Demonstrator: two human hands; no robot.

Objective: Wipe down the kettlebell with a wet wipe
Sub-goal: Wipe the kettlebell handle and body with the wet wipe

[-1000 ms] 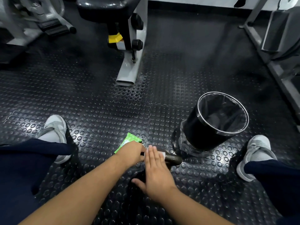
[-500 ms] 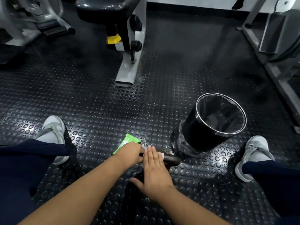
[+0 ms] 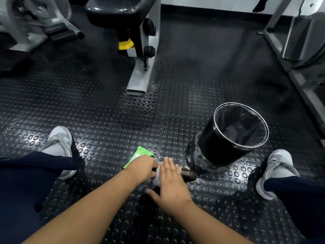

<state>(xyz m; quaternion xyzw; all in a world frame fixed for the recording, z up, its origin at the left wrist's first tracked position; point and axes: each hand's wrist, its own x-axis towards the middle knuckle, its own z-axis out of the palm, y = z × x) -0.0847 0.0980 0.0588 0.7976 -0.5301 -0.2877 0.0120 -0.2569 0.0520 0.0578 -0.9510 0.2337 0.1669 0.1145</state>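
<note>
A dark kettlebell lies on the floor between my legs, mostly hidden under my hands. Only the end of its handle point(image 3: 189, 174) and a bit of its dark body below my right thumb show. My left hand point(image 3: 143, 167) is closed around the handle's left part. My right hand point(image 3: 171, 184) lies flat, fingers straight and together, pressing a white wet wipe point(image 3: 157, 176) onto the kettlebell. A green wipe pack point(image 3: 141, 153) lies on the floor just beyond my left hand.
A black bin point(image 3: 235, 134) with a liner and a metal rim stands tilted to the right of the kettlebell. My grey shoes point(image 3: 58, 143) point(image 3: 277, 166) flank the spot. A grey machine foot point(image 3: 139, 81) rests on the studded rubber floor ahead, and frames stand at the far left and right.
My right hand has shifted slightly over the wipe on the kettlebell. My left hand keeps its grip in the same place.
</note>
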